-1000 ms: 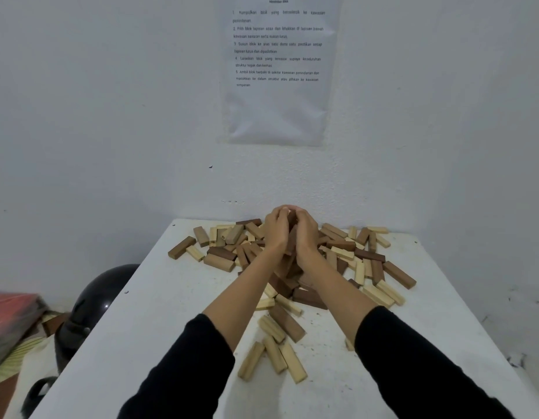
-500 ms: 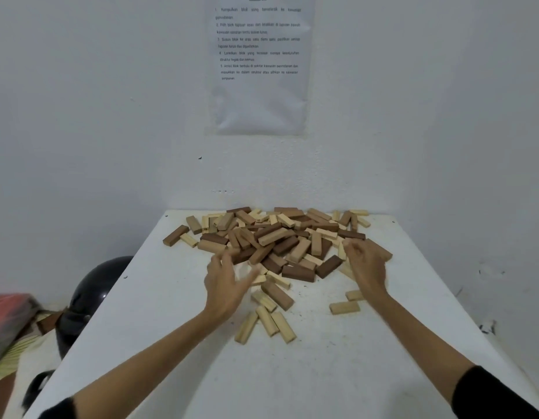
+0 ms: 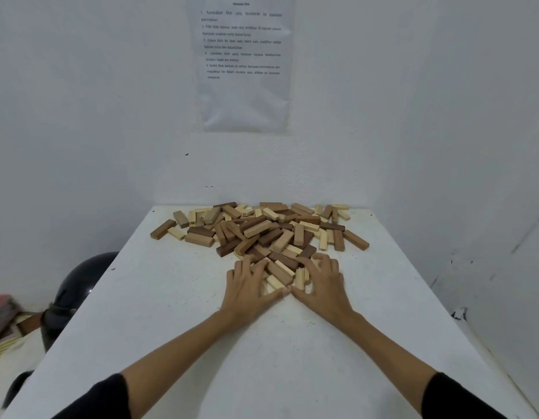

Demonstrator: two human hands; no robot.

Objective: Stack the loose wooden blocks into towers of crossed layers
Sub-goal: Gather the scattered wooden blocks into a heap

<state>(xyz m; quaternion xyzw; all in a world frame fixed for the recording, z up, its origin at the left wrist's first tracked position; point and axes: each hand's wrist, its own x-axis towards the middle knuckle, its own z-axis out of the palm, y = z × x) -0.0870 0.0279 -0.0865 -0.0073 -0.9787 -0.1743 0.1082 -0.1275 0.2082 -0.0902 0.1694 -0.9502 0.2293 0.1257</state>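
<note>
Blocks [image 3: 262, 231]: loose, light and dark wood, one flat heap on the far half of the table [image 3: 277, 358], against the wall. No tower begun, no layer laid.

Near blocks [image 3: 281, 272]: a few at the heap's near edge, fenced between both hands.

Left hand [image 3: 248, 287]: palm down, fingers spread wide, tips resting on the near blocks; grips nothing.

Right hand [image 3: 324, 284]: palm down, fingers spread and bent over the near blocks, thumb close to the left thumb; grips nothing.

Step, judged: gathering and sorting, before the first layer. The next move calls for picking a few blocks, setting them side by side on bare table, then crossing the next layer.

Containers: none seen; the blocks lie straight on the table.

Sheet [image 3: 244, 65]: printed paper, on the far wall.

Dome [image 3: 80, 282]: dark, rounded, left of the table and lower.
</note>
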